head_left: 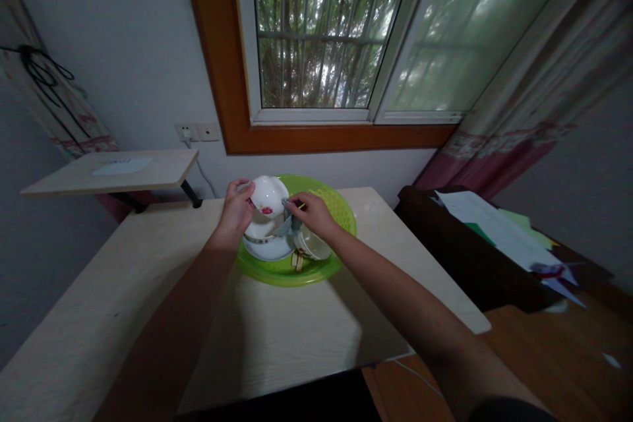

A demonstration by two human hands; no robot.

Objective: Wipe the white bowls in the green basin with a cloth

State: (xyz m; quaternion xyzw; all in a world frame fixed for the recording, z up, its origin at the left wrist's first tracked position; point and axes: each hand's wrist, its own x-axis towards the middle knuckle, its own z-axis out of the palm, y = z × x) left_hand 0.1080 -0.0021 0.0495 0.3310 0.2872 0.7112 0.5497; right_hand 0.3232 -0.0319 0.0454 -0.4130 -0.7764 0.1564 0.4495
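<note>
My left hand [238, 205] grips a white bowl [268, 194] by its left edge, tilted above a green basin [345, 211]. A small red flower marks the bowl's side. My right hand [312, 211] pinches a grey cloth [285, 225] at the bowl's right rim, and the cloth hangs down below. Under the held bowl, another white bowl [260, 229] rests near a white plate [270, 250] in the basin. A further patterned bowl [314, 245] lies tipped on its side below my right hand. Beside it are some short light-coloured pieces [297, 261], too small to name.
The basin stands on a pale wooden table [297, 323]. A small raised shelf [143, 171] with a paper is at the left, near a wall socket [198, 132]. To the right, a dark piece of furniture [445, 247] carries papers [487, 217]. A window is behind.
</note>
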